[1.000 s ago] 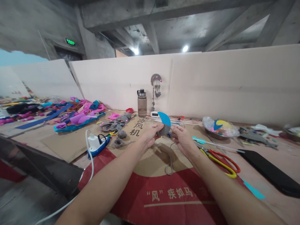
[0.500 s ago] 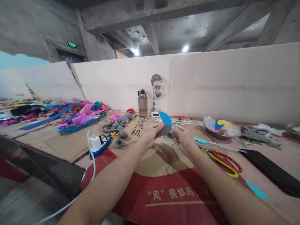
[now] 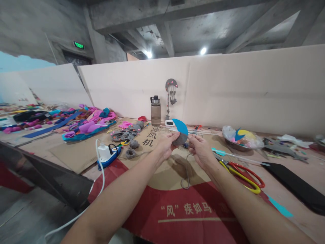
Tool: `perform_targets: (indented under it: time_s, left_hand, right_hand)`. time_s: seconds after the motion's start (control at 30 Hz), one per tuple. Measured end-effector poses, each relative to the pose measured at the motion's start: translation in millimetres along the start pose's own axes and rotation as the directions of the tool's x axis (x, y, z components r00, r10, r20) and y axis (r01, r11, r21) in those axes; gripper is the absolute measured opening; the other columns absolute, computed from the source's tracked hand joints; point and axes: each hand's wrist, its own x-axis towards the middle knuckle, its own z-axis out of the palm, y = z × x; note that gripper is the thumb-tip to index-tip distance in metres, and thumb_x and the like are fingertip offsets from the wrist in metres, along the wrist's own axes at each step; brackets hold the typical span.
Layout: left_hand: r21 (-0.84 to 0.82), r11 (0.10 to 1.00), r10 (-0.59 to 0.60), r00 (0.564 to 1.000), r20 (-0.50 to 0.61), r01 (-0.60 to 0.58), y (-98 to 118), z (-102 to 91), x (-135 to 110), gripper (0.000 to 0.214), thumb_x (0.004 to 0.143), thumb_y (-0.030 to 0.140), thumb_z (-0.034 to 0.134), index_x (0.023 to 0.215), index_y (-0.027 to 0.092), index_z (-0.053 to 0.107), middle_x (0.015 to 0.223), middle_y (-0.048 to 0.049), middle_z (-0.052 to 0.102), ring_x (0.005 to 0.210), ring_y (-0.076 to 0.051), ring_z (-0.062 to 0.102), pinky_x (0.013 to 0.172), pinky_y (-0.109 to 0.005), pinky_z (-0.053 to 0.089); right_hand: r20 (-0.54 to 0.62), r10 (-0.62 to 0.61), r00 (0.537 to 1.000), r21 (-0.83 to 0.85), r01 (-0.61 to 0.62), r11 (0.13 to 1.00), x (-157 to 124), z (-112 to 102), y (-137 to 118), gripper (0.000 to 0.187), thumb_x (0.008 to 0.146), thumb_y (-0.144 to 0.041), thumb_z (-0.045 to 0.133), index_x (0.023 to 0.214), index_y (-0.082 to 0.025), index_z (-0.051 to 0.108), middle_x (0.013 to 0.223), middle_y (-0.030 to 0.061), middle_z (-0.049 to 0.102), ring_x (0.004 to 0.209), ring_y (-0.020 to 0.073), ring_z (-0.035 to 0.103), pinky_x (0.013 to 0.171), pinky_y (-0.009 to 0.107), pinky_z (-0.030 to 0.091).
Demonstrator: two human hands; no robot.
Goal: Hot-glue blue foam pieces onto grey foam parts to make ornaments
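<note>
My left hand (image 3: pixel 166 145) is closed on a rounded felt piece (image 3: pixel 181 126), blue above and grey below, held up over the cardboard. Close to the felt's right edge, my right hand (image 3: pixel 200 149) has its fingertips pinched together; what is between them is too small to make out. A strand of grey yarn (image 3: pixel 188 173) rises toward the right hand and loops down on the cardboard. Red-and-yellow-handled scissors (image 3: pixel 245 174) lie right of my right forearm. Small balls of grey yarn (image 3: pixel 133 144) sit left of my left hand.
A water bottle (image 3: pixel 155 113) and a small white clock (image 3: pixel 169 123) stand by the board. Grey felt pieces (image 3: pixel 125 134) lie at left, near a power strip (image 3: pixel 109 157) with a white cable. A metal bowl (image 3: pixel 236 144) and a black slab-like object (image 3: pixel 291 184) are at right.
The whole view has shifted slightly. Both hands keep nearly the same hold and position at the felt piece.
</note>
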Motion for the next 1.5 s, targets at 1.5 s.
perform_targets:
  time_s: [1.5]
  left_hand:
    - [0.240, 0.945, 0.232, 0.972, -0.023, -0.220, 0, 20.7, -24, 0.010, 0.077, 0.019, 0.063, 0.084, 0.013, 0.062, 0.080, -0.0057, 0.065, 0.066, -0.013, 0.062, 0.047, -0.021, 0.052]
  right_hand:
    - [0.008, -0.233, 0.972, -0.157, 0.232, 0.960, -6, 1, 14, 0.026, 0.076, -0.042, 0.071, 0.087, -0.020, 0.066, 0.082, -0.0001, 0.065, 0.076, 0.0134, 0.056, 0.069, 0.026, 0.045]
